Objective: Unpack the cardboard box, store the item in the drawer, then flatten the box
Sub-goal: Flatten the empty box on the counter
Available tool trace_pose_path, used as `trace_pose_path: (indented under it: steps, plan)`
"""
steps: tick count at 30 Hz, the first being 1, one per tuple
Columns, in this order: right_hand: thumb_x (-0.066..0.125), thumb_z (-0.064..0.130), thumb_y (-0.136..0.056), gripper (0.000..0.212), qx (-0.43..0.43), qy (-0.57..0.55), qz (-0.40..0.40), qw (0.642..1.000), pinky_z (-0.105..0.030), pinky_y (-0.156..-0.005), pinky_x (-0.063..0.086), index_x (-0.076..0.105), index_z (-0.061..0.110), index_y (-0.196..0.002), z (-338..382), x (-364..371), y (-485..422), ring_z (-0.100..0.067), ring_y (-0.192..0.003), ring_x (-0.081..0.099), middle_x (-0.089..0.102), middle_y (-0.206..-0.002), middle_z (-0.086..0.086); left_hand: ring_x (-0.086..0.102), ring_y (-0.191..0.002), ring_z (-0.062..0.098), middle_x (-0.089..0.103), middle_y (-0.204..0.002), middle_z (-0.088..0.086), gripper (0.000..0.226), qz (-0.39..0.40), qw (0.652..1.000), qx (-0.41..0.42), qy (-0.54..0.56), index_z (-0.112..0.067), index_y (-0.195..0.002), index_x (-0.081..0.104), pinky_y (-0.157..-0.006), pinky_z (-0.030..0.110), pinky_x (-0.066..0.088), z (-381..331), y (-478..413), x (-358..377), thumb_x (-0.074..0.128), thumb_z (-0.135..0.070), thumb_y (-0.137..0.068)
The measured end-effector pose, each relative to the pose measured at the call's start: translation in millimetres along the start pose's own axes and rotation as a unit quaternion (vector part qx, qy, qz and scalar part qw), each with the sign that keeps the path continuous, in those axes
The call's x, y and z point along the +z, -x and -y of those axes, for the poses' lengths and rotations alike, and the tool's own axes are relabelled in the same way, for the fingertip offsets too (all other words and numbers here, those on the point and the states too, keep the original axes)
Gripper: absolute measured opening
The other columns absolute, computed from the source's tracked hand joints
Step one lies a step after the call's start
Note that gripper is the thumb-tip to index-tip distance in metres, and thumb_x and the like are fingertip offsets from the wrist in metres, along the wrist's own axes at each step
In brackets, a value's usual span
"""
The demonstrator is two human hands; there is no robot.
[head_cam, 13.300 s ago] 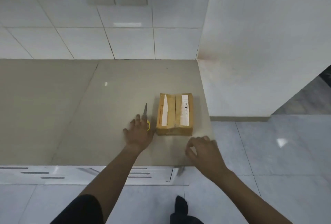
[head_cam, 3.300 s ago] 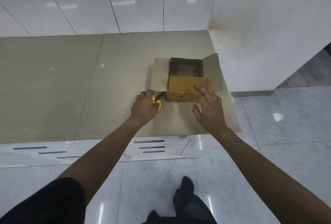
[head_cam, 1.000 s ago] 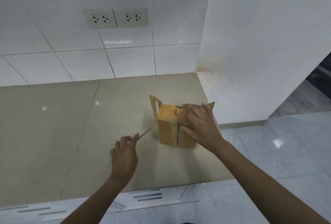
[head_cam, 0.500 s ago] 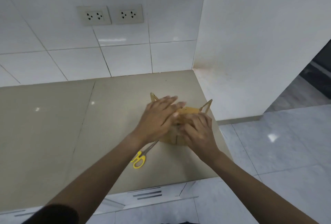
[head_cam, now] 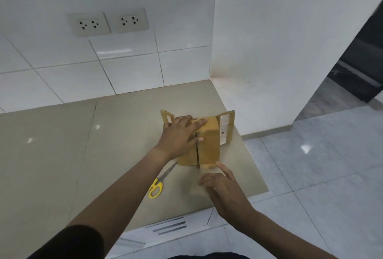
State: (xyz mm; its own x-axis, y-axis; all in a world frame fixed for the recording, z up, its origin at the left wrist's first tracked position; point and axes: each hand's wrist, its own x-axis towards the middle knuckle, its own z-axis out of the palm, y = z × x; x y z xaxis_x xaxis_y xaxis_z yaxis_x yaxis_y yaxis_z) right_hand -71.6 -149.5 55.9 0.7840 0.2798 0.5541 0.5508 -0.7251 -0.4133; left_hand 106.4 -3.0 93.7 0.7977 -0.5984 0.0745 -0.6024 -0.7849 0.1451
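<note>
The brown cardboard box stands upturned on the beige counter, its slit bottom seam facing me and two flaps sticking out behind it. My left hand lies flat on the box's top left part, fingers spread across it. My right hand hovers just in front of the box's lower right corner, fingers apart, one fingertip touching or nearly touching the cardboard. Yellow-handled scissors lie on the counter under my left forearm. What the box held is not visible.
White drawer fronts with dark slot handles sit below the counter's front edge. A white wall stands right of the counter, tiled wall with two sockets behind. Grey floor tiles lie to the right.
My right hand has come off the box and dropped to the counter near its lower corner. My left hand stays pressed on the box. The scissors lie where they were.
</note>
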Motion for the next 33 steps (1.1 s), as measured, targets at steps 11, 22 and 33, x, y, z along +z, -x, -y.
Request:
trace_pose_path:
  steps: [11,22,33]
  plan:
    - [0.051,0.011,-0.093,0.015,0.365,-0.335,-0.266,0.827,-0.023,-0.058,0.055,0.047,0.026,-0.095,-13,-45,-39,-0.028,-0.063,0.071,0.062,-0.085,-0.01,0.048,-0.117,0.028,0.057,-0.125,0.002,0.056,-0.131,0.977,-0.14,0.091,-0.052,-0.139,0.027,-0.103,0.054,0.024,28,11,-16,0.038,-0.068,-0.087]
    - [0.052,0.001,-0.089,0.038,0.58,-0.016,-0.178,0.795,-0.035,-0.066,0.044,0.041,0.007,-0.124,-121,-25,53,-0.019,-0.061,0.055,0.055,-0.065,0.004,0.049,-0.119,0.029,0.056,-0.128,0.004,0.068,-0.109,0.989,-0.098,-0.016,-0.042,-0.143,0.033,-0.101,0.058,0.033,8,46,-1,0.028,-0.071,-0.082]
    - [0.067,0.061,-0.072,0.107,0.678,0.017,-0.011,0.734,-0.062,-0.104,0.026,0.002,0.025,-0.149,-131,-9,59,-0.038,-0.126,0.047,0.034,-0.151,-0.012,0.046,-0.123,0.031,0.054,-0.134,0.007,0.072,-0.093,0.989,-0.114,-0.017,-0.039,-0.143,0.038,-0.099,0.051,0.033,-8,42,-4,0.027,-0.068,-0.078]
